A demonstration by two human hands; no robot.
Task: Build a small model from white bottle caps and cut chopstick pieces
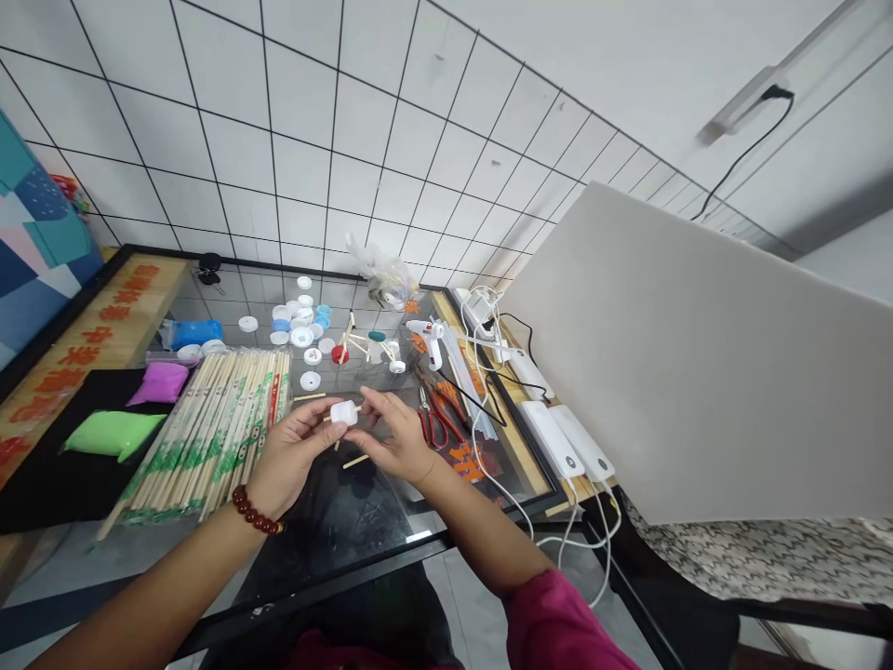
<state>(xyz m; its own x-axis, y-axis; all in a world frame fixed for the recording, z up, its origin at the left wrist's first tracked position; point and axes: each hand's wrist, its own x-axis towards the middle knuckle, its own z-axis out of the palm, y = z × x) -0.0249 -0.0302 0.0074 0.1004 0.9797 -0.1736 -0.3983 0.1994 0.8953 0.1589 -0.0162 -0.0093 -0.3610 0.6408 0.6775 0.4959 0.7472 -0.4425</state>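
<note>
Near the table's front, my left hand (291, 451) is closed on a small white piece (344, 413) that looks like bottle caps put together. A short wooden stick pokes out of its sides. My right hand (392, 435) meets it from the other side, its fingertips closed around the stick's right end. Beneath my hands lie short cut stick pieces (355, 462). Just beyond stands a small frame of sticks (354, 342) with a red cap (339, 355) at its foot. Loose white and blue bottle caps (302, 337) are scattered behind my left hand.
Bundled wrapped chopsticks (209, 428) lie left, beside green (112, 435), purple (159, 382) and blue (196, 333) packets. To the right are a glue gun (428, 341), red-handled pliers (446, 414), glue sticks (471, 377), cables and white power banks (551, 437). A large pale board (698, 354) rises at right.
</note>
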